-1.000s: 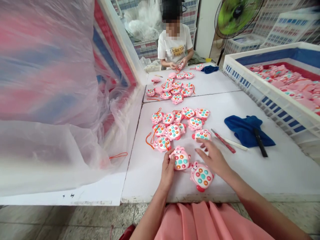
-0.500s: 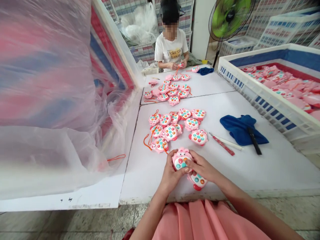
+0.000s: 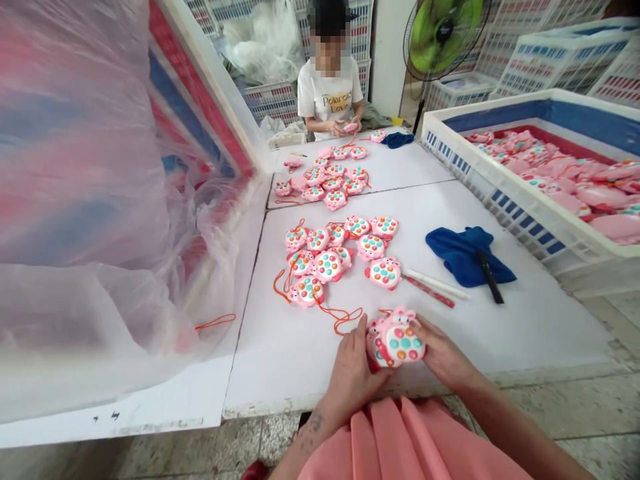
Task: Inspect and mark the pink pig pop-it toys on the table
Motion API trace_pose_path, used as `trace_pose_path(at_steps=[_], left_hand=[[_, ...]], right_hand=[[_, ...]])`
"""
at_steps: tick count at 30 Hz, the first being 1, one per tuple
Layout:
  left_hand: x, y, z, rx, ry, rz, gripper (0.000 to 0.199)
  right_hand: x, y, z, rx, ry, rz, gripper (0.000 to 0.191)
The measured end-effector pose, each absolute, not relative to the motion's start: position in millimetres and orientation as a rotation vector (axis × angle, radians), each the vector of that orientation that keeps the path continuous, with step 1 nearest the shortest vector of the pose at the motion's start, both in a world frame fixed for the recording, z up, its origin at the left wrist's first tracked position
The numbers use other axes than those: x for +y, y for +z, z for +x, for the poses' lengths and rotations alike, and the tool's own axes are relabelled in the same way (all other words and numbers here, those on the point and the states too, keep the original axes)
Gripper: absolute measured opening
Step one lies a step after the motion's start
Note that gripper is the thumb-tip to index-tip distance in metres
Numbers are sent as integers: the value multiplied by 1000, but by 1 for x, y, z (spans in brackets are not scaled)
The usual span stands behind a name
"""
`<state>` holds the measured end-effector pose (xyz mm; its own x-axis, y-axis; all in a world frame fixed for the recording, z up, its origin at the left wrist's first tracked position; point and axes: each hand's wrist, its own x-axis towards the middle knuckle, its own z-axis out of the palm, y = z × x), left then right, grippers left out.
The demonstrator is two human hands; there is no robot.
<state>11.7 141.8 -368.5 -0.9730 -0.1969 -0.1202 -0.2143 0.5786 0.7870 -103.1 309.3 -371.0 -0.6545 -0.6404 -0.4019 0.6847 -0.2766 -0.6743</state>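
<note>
Overlapping at five o'clock, toys pinched by the right hand and loosely clasped by the left hand could be scuffed by rubbing.

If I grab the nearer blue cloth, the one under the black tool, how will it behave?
The blue cloth will probably be floppy: it lies rumpled, with uneven edges. It looks thin, so it's likely light. The black tool lies partly across it, so that may slip off as the cloth lifts.
</note>
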Motion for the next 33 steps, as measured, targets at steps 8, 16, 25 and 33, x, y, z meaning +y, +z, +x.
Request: trace_pose_path(at_steps=[8,16,25,33], left_hand=[[132,-354,7,2159,2225,-471,92],[126,-350,10,1589,2460,-515,69],[130,-358,9,1807,2418,-582,46],[140,-355,6,1899,2307,-558,90]], right_hand=[[299,-384,-82,726,-2059,31,25],[308,-393,-76,769,-1906,-96,27],[303,-397,-72,777,-1944,-117,26],[299,-404,-71,671,-1947,-98,21]])
